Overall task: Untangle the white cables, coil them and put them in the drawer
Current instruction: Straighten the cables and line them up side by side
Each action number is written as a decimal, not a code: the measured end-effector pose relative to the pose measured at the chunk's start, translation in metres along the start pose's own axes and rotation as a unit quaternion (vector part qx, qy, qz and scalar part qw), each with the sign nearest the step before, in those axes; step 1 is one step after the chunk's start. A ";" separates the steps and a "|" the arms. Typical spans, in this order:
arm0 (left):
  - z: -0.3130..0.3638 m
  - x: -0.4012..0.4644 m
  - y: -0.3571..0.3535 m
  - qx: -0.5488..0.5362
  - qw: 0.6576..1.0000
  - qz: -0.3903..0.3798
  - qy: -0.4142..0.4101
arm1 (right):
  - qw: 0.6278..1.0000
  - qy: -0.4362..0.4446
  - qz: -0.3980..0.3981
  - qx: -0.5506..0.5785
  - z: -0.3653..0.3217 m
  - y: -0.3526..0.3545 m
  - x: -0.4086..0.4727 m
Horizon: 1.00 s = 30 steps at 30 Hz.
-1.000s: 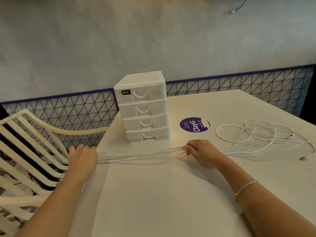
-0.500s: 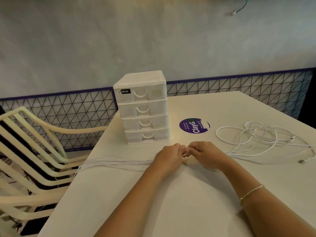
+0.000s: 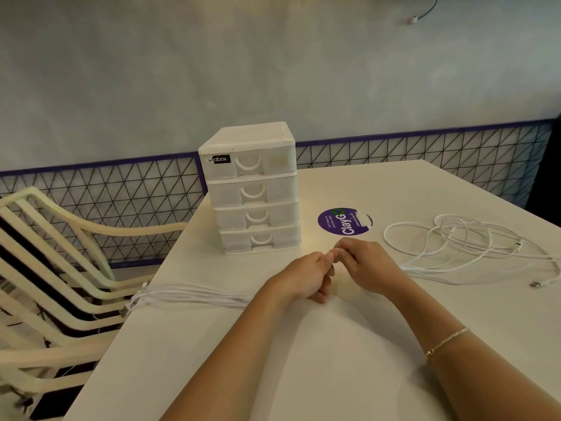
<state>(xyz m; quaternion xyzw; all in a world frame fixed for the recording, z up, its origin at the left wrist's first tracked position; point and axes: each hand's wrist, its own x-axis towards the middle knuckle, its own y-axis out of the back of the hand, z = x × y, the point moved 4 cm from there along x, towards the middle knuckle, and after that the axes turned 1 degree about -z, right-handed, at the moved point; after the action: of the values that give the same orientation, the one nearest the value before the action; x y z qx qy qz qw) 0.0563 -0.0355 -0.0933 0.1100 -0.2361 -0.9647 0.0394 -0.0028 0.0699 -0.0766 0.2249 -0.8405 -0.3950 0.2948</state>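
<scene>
1. Since a second ago the left hand [image 3: 306,276] has come in from the table's left edge to meet the right hand [image 3: 362,265], leaving the straightened strands [image 3: 194,297] lying flat and running off that edge.
2. Both hands have fingers curled, fingertips touching each other in front of the drawer unit [image 3: 253,189]; they seem to pinch the folded cable between them, though the cable itself is hidden inside the grip.
3. The step in hand looks like folding one white cable into a bundle. The next move probably calls for doubling the strands again without letting them slip.
4. The loose cables [image 3: 461,241] lie tangled at the right, well apart from the drawers, one plug [image 3: 535,284] at the near end.
5. All four drawers are closed, so one must be pulled open first.
6. A purple sticker [image 3: 344,221] sits on the table [image 3: 303,360]; a slatted chair [image 3: 54,268] stands at the left.
</scene>
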 end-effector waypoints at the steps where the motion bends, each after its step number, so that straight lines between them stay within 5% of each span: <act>1: 0.000 0.000 0.000 -0.009 1.000 -0.006 0.002 | 1.000 -0.001 0.007 0.001 0.000 0.000 0.000; 6: 0.004 -0.001 0.001 0.048 0.998 0.028 -0.031 | 0.999 -0.023 -0.020 0.019 0.003 0.000 0.002; 14: 0.000 -0.003 0.012 0.085 0.992 0.063 -0.067 | 0.952 -0.124 -0.196 0.202 0.019 0.006 -0.005; 19: -0.002 -0.001 0.019 0.095 0.987 0.116 -0.052 | 0.940 -0.111 -0.264 0.186 0.009 0.000 -0.012; 21: -0.002 -0.003 0.021 0.085 0.988 0.118 -0.055 | 0.939 -0.115 -0.256 0.198 0.007 -0.001 -0.012; 26: 0.006 -0.014 0.009 0.059 0.994 0.015 -0.093 | 0.956 -0.131 -0.090 0.248 0.016 0.009 -0.001; 30: 0.003 -0.014 0.012 0.080 0.992 0.036 -0.090 | 0.969 -0.106 -0.088 0.205 0.011 0.010 -0.002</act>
<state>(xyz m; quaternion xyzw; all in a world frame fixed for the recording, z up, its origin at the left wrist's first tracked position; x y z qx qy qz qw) 0.0692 -0.0432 -0.0827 0.0172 -0.3187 -0.9467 0.0439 -0.0102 0.0831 -0.0753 0.3100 -0.9070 -0.2606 0.1156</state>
